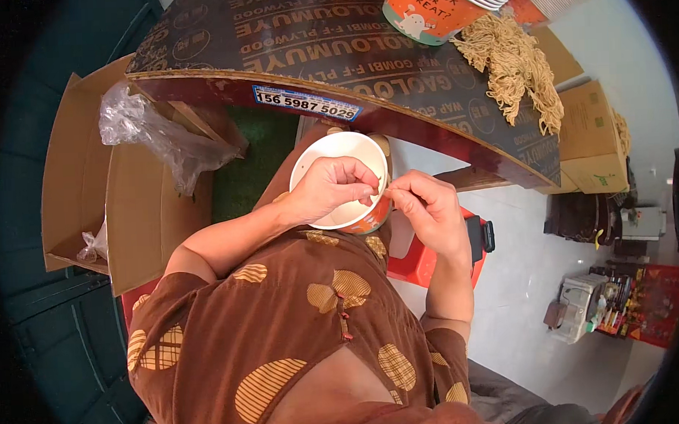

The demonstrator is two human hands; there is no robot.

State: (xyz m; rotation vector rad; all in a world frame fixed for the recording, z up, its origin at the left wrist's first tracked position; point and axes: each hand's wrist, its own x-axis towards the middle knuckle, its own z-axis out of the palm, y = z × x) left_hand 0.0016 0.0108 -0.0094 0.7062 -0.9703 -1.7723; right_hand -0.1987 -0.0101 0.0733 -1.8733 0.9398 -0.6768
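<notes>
Brown patterned garment [299, 340], worn by the person, fills the lower foreground.

Left hand [325, 188]: curled over the rim of a paper cup [342, 146], thumb and forefinger pinched narrow at the rim's right side. Whether they grip a strand cannot be told.

Right hand [428, 209]: fingers closed in a narrow pinch just beside the left, apparently on a thin straw-coloured string [384, 185] at the rim.

Paper cup: white inside, orange outside, held over the lap below the table edge. It looks empty. By judgement, a string is being fitted at the rim and is not yet fastened.

Red plastic stool [423, 263]: under the right forearm.

Cardboard box [76, 176]: open, at the left, with crumpled clear plastic wrap [154, 136] across its flap.

Dark plywood board [312, 56]: serving as tabletop, its edge just above the hands and limiting upward room.

Stack of orange cups [441, 6]: on the board's far side, apparently not yet handled.

Pile of straw-coloured strings [514, 64]: beside the stack, still plentiful.

More cardboard boxes [591, 140]: at the far right.
</notes>
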